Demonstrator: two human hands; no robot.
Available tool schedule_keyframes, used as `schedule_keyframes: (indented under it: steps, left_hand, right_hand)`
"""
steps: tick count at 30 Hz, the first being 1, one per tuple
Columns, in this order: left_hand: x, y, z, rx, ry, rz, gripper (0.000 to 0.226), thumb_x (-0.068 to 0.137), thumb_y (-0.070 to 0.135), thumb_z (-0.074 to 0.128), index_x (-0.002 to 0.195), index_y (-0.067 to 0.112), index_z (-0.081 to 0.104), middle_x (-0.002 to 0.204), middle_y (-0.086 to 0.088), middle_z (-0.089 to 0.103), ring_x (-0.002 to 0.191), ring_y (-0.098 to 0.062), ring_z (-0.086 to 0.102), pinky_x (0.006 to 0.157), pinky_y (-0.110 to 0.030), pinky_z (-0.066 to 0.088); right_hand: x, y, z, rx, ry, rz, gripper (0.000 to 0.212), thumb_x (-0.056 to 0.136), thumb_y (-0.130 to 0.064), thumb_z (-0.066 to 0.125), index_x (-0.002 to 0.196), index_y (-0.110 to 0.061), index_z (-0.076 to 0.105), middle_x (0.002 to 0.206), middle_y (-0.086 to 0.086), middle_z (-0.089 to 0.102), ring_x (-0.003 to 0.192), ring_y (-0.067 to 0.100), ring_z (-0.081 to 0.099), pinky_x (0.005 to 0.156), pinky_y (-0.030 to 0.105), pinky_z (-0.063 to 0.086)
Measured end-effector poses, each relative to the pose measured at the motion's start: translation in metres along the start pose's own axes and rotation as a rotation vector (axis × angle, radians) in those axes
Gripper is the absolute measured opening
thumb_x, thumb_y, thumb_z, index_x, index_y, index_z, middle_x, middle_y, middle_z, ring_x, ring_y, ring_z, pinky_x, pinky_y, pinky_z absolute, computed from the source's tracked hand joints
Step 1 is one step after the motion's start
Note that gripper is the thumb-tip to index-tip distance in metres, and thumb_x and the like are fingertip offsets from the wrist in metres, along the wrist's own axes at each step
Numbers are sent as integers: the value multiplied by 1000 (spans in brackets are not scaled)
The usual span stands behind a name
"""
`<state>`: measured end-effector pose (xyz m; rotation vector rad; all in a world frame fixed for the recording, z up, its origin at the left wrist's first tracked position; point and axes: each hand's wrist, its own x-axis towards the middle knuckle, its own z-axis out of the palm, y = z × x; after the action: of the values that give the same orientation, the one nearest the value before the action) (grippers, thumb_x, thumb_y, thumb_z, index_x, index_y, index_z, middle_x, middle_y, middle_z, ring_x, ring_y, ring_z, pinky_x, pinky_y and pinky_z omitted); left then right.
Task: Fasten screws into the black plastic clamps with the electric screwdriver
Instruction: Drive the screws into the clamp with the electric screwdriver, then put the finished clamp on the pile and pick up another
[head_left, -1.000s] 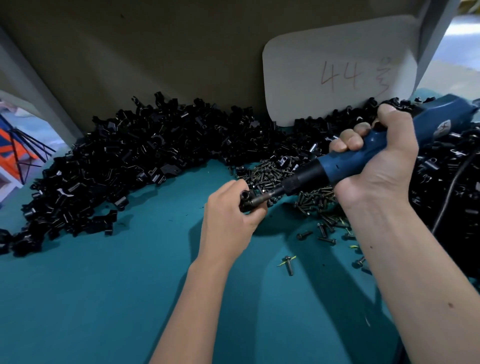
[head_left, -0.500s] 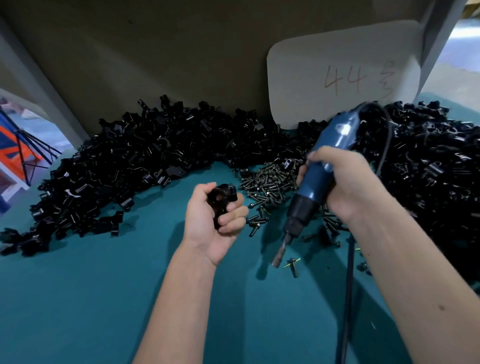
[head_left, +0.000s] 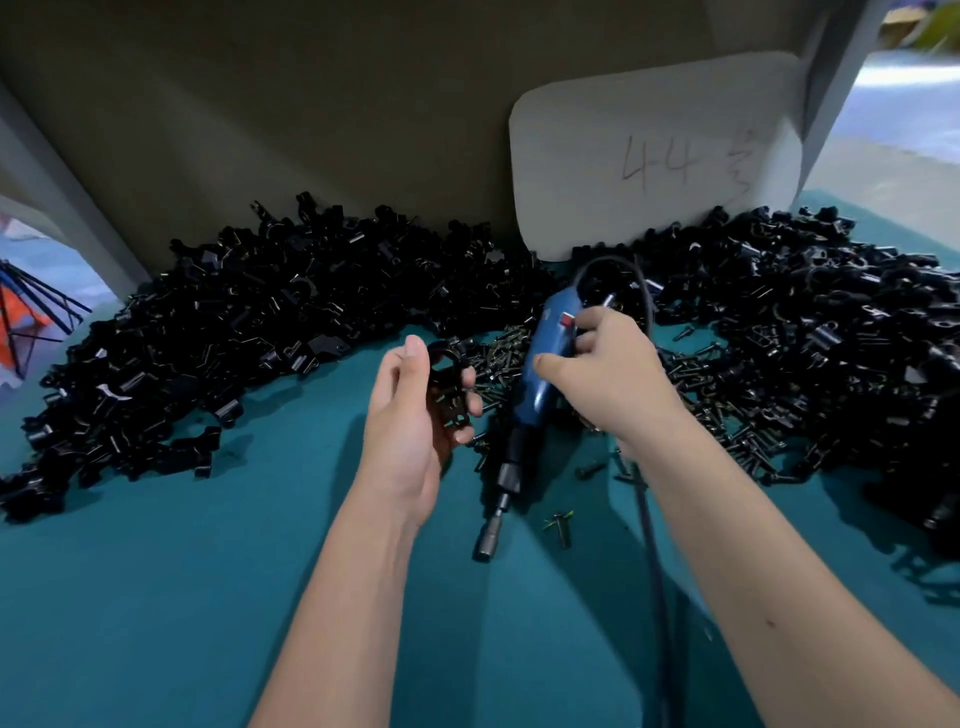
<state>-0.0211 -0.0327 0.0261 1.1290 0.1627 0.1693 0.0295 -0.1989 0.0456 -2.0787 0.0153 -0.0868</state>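
Note:
My left hand (head_left: 410, 415) grips one black plastic clamp (head_left: 449, 384) in its curled fingers, just above the teal table. To its right, my right hand (head_left: 613, 379) wraps thumb and fingers round the body of the blue electric screwdriver (head_left: 535, 384). The tool slants low over the table with its bit (head_left: 491, 545) pointing toward me, apart from the clamp. A heap of dark screws (head_left: 498, 358) lies behind and between the hands.
Big piles of black clamps spread across the back left (head_left: 249, 332) and right (head_left: 805, 338). A white card (head_left: 654, 156) marked 44 leans on the back wall. The screwdriver's black cable (head_left: 654, 561) runs toward me. Loose screws (head_left: 561, 525) lie by the bit on the teal table (head_left: 156, 597).
The screwdriver came off the clamp, swung bit-down and sank toward the table. My left hand drew the clamp away to the left and turned it.

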Motion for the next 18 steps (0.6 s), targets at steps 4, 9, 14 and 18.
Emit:
schedule_keyframes:
  steps: [4,9,14,18]
  left_hand:
    - [-10,1,28,134,-41,144,30,109,47,43,92,22,46,84,0,74,70,-17,67,54,-29,48]
    - [-23,-14,78,110,-90,96,34,106,53,46,97,21,56,93,-5,69,78,-17,65,55,-28,54]
    - [-37,-35,152,155,-199,-28,33,105,54,46,109,28,65,101,3,68,79,-10,73,56,-31,58]
    - [-44,-53,206,406,-318,120,37,108,49,42,104,24,69,93,5,62,71,-9,64,50,-28,54]
  right_hand:
    - [-11,-24,-23,79,-8,-219,24,94,-42,72,112,-27,74,92,-12,71,86,7,68,74,30,53]
    - [-30,-21,-68,-80,-68,-424,18,88,-35,81,102,-24,78,85,-9,72,79,7,68,78,29,58]
    - [-39,10,-149,-67,96,-250,15,81,-33,87,90,-23,80,74,-6,72,64,5,61,68,30,54]
    - [-44,35,-220,-118,333,-37,19,76,-39,86,73,-22,77,59,-8,70,52,4,61,62,27,51]
